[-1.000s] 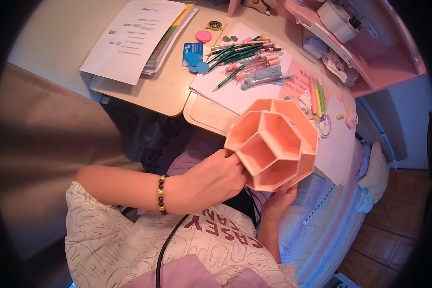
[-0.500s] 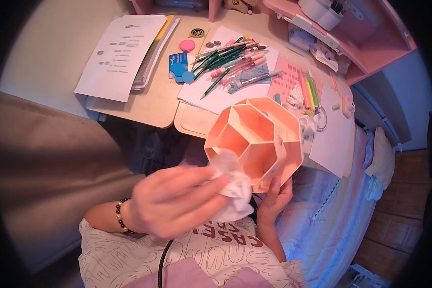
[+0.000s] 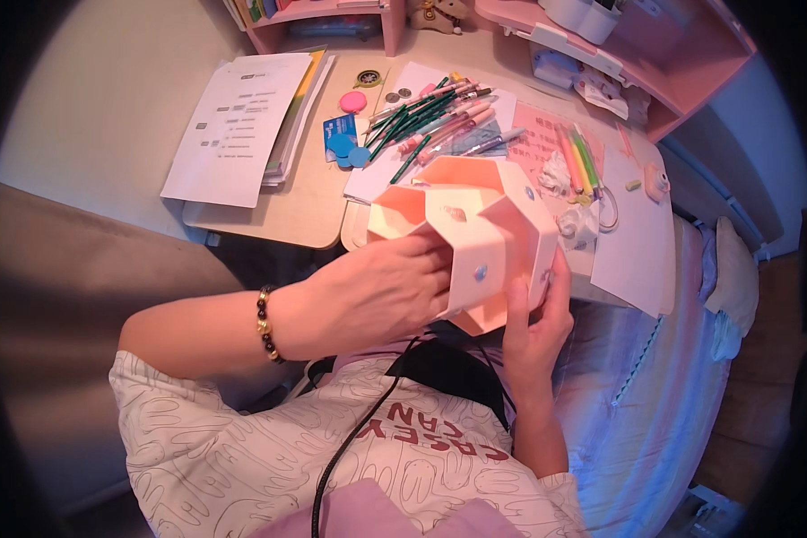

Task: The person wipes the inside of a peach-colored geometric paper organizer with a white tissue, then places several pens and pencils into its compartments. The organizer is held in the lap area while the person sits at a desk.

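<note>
Here, left fingers [image 3: 419, 254] inside pink organizer [image 3: 477, 244], can't tell grip; right fingers [image 3: 559, 285] clasp it.

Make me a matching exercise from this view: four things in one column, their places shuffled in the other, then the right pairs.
Things
1. Pale pink, many-sided organizer with open compartments
2. Black-and-gold beaded bracelet
3. Bright pink round disc
4. Slim dark green pencils

Places
A. Around the wrist of the left hand
B. Held in the right hand
C. Heaped with other pens, over white paper
D. On the pale wood-coloured desk, just right of the stacked papers

Pairs: 1-B, 2-A, 3-D, 4-C
</note>
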{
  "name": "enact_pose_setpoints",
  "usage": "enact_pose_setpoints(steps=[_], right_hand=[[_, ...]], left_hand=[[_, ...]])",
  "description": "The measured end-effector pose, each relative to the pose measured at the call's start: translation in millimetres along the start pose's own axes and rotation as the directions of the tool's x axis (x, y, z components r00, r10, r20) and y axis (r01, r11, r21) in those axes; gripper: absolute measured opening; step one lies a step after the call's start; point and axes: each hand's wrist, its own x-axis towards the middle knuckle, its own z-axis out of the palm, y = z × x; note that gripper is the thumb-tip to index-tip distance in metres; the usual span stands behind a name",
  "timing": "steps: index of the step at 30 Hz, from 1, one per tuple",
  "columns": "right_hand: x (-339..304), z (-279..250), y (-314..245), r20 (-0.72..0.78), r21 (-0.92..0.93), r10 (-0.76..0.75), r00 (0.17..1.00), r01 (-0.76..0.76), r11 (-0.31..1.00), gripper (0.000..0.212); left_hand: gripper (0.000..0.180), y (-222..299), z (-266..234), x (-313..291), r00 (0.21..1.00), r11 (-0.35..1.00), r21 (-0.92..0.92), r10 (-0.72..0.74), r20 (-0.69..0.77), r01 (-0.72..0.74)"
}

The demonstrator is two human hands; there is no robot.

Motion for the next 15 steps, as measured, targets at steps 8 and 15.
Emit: enact_pose_setpoints(steps=[8,15], right_hand=[[26.7,-11.1,-6.9,0.115,-0.065,0.071,0.991,-0.064,0.996,0.057],[38.4,-12.2,-8.8,0.166,-0.169,-0.017,0.986,0.046,0.985,0.061]], left_hand=[[0.025,-13.8,-12.2,15.5,0.998,0.996,-0.073,0.055,-0.010,-0.056],[0.017,-1.4,-6.4,-16.7,0.952,0.977,0.209,0.025,-0.303,0.040]])
